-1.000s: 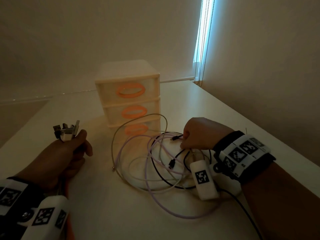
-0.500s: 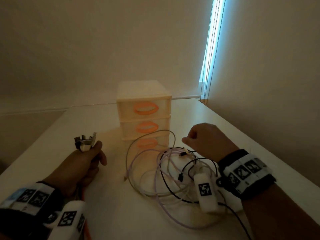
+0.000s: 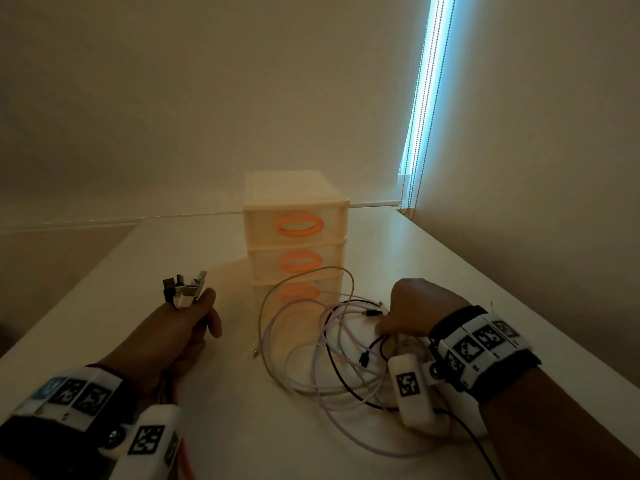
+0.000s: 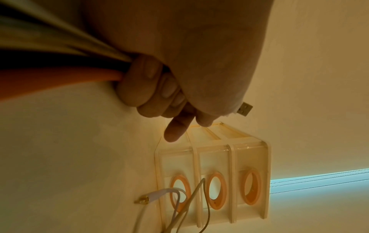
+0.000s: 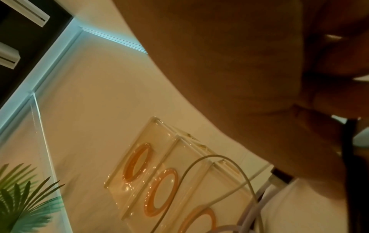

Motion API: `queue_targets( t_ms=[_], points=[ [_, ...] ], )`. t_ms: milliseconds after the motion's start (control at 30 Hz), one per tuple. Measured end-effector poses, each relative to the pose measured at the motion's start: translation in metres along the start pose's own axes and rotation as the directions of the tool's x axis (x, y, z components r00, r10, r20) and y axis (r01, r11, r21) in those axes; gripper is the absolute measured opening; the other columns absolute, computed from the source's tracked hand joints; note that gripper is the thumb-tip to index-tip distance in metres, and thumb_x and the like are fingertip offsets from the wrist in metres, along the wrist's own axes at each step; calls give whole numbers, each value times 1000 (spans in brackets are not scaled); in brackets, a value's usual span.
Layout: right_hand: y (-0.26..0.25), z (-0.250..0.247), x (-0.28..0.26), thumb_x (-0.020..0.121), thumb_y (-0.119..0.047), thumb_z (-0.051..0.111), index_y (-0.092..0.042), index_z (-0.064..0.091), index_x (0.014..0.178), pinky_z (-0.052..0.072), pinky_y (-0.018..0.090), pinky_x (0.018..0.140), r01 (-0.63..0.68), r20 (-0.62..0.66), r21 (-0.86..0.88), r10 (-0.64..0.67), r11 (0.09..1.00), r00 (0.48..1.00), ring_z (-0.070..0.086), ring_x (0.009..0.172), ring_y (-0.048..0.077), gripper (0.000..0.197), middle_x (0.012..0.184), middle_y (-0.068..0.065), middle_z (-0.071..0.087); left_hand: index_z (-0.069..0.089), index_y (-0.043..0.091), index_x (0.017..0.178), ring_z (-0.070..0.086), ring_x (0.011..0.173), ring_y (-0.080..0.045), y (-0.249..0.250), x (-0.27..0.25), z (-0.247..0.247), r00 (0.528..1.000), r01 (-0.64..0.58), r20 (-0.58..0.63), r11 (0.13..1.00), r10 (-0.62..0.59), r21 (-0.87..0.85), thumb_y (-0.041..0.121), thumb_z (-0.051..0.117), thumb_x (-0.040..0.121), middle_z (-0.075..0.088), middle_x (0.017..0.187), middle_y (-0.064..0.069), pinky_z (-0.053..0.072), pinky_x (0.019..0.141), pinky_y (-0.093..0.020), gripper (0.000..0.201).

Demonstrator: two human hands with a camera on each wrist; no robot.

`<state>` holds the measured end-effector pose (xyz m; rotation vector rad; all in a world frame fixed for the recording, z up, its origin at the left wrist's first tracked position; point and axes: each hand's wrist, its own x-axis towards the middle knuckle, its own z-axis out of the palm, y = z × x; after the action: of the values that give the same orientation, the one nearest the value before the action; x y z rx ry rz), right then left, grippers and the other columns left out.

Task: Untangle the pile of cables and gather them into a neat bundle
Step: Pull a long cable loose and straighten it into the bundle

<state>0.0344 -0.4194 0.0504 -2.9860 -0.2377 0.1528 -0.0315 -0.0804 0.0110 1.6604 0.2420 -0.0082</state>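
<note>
Head, left hand: left hand [image 3: 180, 327] fisted round a bunch of cable ends; plugs [image 3: 183, 287] stick up above the thumb, an orange cable [image 3: 178, 441] trails back under the wrist.
Head, right hand: right hand [image 3: 415, 311] low over the pile [image 3: 332, 348], fingertips curled down among the loops on the table [image 3: 104, 313]. Looks like a pinch on a black lead; not resolvable from here.
Head, pile: lilac, white, greenish and black leads in loose overlapping loops, just in front of the drawers [image 3: 294, 233]; one loop rises across the bottom drawer front.
Left wrist, grip: fingers [image 4: 143, 88] closed tight on several cables incl. orange; index finger extended, free. USB plug [image 4: 244, 108] pokes out past the palm.
Left wrist, background: drawers and a loose white plug end [image 4: 151, 197] beyond.
Right wrist, grip: palm fills the frame; a black lead [image 5: 348, 157] runs down from under the fingers. Taken as held, low confidence.
Right wrist, background: greenish loop [image 5: 219, 159] arching before the drawers; plant [image 5: 22, 197] at left.
Handling (judgement): leads light, limp, smooth-jacketed; loops will drag and snag each other. Plugs are the only stiff parts.
Where to hold (judgement): take each lead just behind its plug and draw it out end-first; avoid pulling mid-loop, which would likely tighten crossings.
</note>
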Motion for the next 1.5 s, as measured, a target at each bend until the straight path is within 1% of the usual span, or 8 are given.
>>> queue_targets(
  t_ms=[467,600,767,900,1133,1267,1333,1500],
  points=[
    [-9,-2,-1,81,-26,71,-14,51,61,37,22,51,-24,-63,-50,21,998,998,50,57,13,31,63,0,52,60,0,79,12,46,-11,0,-5,-5,1000,-21,14,997,22,-72,47,45,103,19,57,0,17,41,-16,56],
    [-1,-19,-7,90,-27,65,-13,64,77,45,28,64,39,-400,227,56,973,915,61,74,18,19,76,-2,61,61,-1,78,13,47,-11,-1,-5,-9,1000,-14,24,993,17,-117,47,45,103,20,56,0,15,43,-18,56],
    [-6,-93,-30,103,-17,52,-1,61,103,55,34,75,390,-449,883,228,260,864,74,82,25,18,92,14,77,60,-3,80,14,44,-11,-2,-3,-11,999,-18,39,994,22,-110,47,44,103,19,57,-2,14,45,-21,57],
    [-21,-135,-39,98,-11,61,-5,60,95,58,27,70,464,-541,675,-42,574,840,76,77,19,7,84,8,78,61,-3,79,14,47,-12,-2,-2,-12,998,-29,46,994,34,-103,48,44,102,20,57,-3,12,48,-25,58],
    [-56,-177,-35,107,-17,46,-4,49,111,60,47,85,503,-489,864,-175,39,854,74,97,37,14,101,19,75,61,-2,79,12,47,-12,-2,-4,-12,999,-31,27,993,34,-112,47,43,104,20,56,-2,13,47,-23,58],
    [-84,-210,-39,107,-15,45,-7,47,116,62,40,69,539,-591,729,10,-423,807,73,74,28,12,89,14,75,60,-2,80,13,46,-12,0,-6,-11,998,-53,17,994,55,-101,47,41,104,21,55,-1,17,43,-19,58],
    [-97,-216,-50,105,-17,51,-15,52,106,51,26,50,547,-583,768,-11,-334,812,60,54,16,3,76,6,73,61,-1,80,14,47,-12,2,-10,-10,998,-62,13,991,64,-117,48,41,104,21,57,-1,16,43,-20,58],
    [-132,-118,-47,98,-23,64,-12,61,95,30,22,40,470,-423,810,-205,352,882,39,49,11,12,73,3,71,64,-1,82,14,44,-14,20,-29,-3,982,-170,40,948,187,-269,53,45,92,21,57,-1,10,47,-27,59]
  ],
)
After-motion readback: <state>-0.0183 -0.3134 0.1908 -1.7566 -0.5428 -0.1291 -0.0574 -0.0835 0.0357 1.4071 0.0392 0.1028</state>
